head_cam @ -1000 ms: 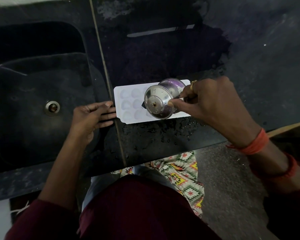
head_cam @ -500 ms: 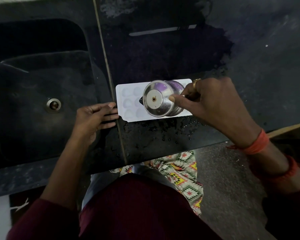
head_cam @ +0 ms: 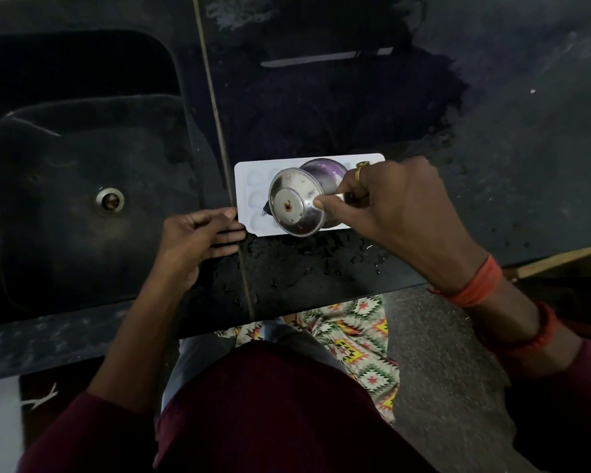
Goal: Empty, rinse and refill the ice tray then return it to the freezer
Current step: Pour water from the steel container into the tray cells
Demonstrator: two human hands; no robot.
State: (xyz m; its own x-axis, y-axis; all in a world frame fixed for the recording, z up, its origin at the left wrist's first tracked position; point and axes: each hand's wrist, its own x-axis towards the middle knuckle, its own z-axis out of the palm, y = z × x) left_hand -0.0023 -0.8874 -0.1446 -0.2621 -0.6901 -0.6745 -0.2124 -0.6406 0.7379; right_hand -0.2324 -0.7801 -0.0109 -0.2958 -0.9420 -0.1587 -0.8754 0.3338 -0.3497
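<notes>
The white ice tray (head_cam: 251,167) lies flat near the worktop's (head_cam: 321,268) front edge, rounded cells up. A steel pot (head_cam: 292,208) tilts over it, base towards the camera.

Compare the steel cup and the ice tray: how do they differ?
The steel cup is round, shiny metal; the ice tray is flat, white and rectangular. The cup is tipped sideways, gripped by the right hand above the tray; the tray lies flat on the counter, the left hand touching its end. Both are beside the sink.
</notes>
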